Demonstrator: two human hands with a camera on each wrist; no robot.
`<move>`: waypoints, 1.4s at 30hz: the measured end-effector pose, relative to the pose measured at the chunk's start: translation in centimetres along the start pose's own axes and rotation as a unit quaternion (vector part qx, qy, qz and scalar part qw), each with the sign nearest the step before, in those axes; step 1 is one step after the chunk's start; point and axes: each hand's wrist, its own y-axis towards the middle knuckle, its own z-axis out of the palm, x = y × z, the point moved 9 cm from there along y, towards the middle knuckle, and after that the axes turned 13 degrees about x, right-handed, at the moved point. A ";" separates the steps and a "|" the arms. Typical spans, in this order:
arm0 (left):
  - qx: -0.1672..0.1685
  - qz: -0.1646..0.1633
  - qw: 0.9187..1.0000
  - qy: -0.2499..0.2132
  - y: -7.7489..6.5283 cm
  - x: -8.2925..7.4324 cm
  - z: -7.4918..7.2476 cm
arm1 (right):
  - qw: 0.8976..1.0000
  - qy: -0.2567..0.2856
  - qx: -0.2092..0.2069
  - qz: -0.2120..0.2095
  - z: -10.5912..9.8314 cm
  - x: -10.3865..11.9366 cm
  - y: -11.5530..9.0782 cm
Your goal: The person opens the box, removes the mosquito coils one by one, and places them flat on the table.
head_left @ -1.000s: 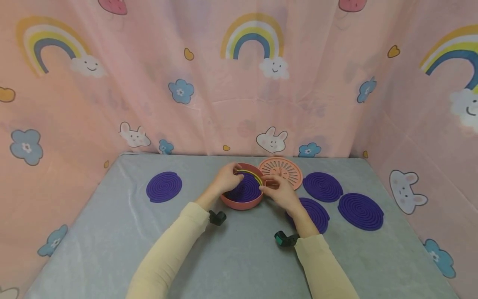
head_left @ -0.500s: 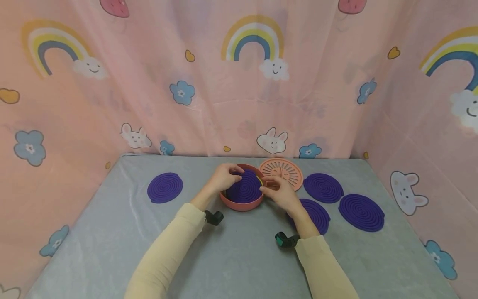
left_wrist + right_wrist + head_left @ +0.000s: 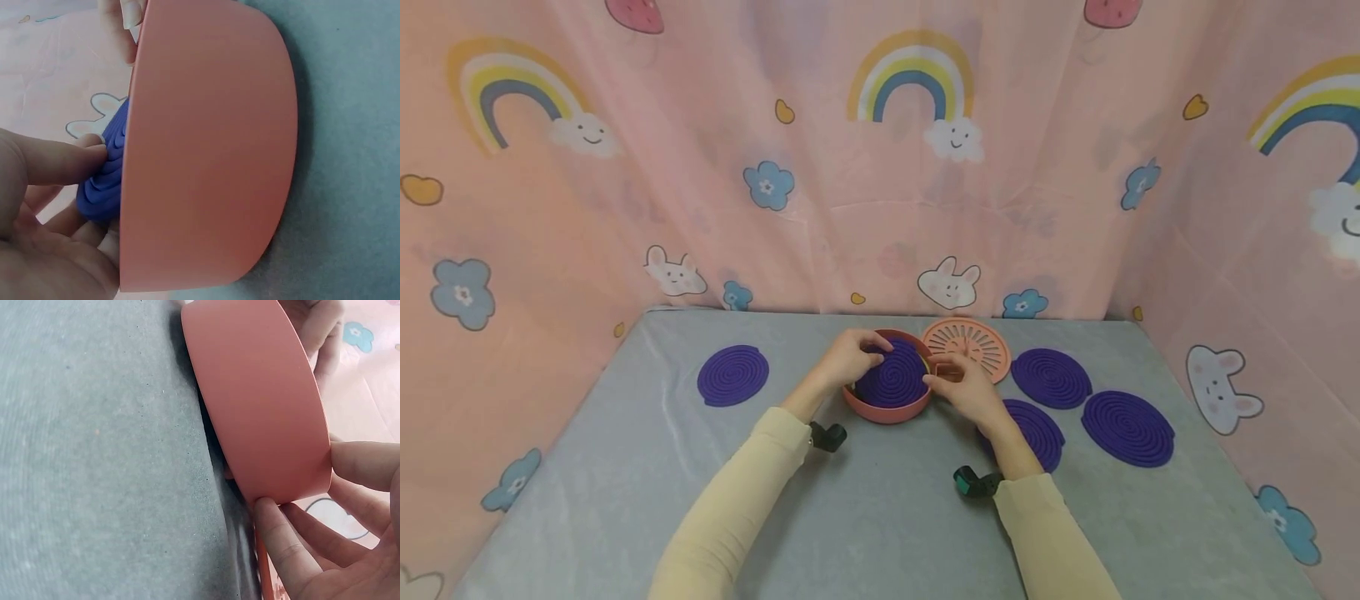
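Observation:
A round salmon-pink holder (image 3: 887,414) stands on the table with a purple spiral mosquito coil (image 3: 891,375) at its mouth. My left hand (image 3: 850,357) pinches that coil between thumb and fingers. In the left wrist view, part of the purple coil (image 3: 106,178) juts above the rim, tilted. My right hand (image 3: 964,385) holds the holder's right side. The right wrist view has its thumb at the rim of the pink holder (image 3: 265,400) and other fingers against the side wall. A thin bit of yellow edge (image 3: 927,364) shows beside the coil; the holder's inside is mostly hidden.
A slotted salmon lid (image 3: 973,342) lies flat behind the right hand. One purple coil (image 3: 733,376) is at the left. To the right lie three more: a back coil (image 3: 1051,378), a far-right coil (image 3: 1127,428) and a coil (image 3: 1030,433) partly under the right forearm.
The left hand has raised the coil's far edge, so the coil now covers most of the yellow edge seen earlier. The right hand has stayed at the holder's side.

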 end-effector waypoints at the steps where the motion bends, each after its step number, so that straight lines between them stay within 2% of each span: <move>1: -0.001 0.001 1.000 -0.003 -0.1 0.0 0.0 | 1.000 -0.001 0.000 0.000 0.0 0.0 0.0; 10: -0.018 0.025 0.999 -0.023 -0.6 -0.8 -0.6 | 1.000 -0.005 -0.001 -0.010 0.0 0.3 -0.1; 19: -0.047 0.045 0.998 -0.022 -2.1 -1.8 -2.6 | 1.000 -0.004 -0.002 -0.011 0.0 0.3 0.0; 26: -0.064 0.096 0.993 -0.021 -3.6 -2.7 -4.3 | 1.000 -0.006 -0.003 -0.011 0.0 0.1 0.0; 28: -0.066 0.101 0.992 -0.024 -4.1 -2.8 -4.9 | 1.000 -0.007 -0.004 -0.010 -0.1 0.1 0.0; 34: -0.073 0.110 0.991 -0.031 -5.1 -2.6 -6.7 | 1.000 -0.008 -0.009 0.003 -0.2 0.0 -0.2; 42: -0.095 0.091 0.991 -0.038 -7.3 -1.0 -9.3 | 1.000 -0.007 -0.009 -0.004 0.0 0.1 -0.1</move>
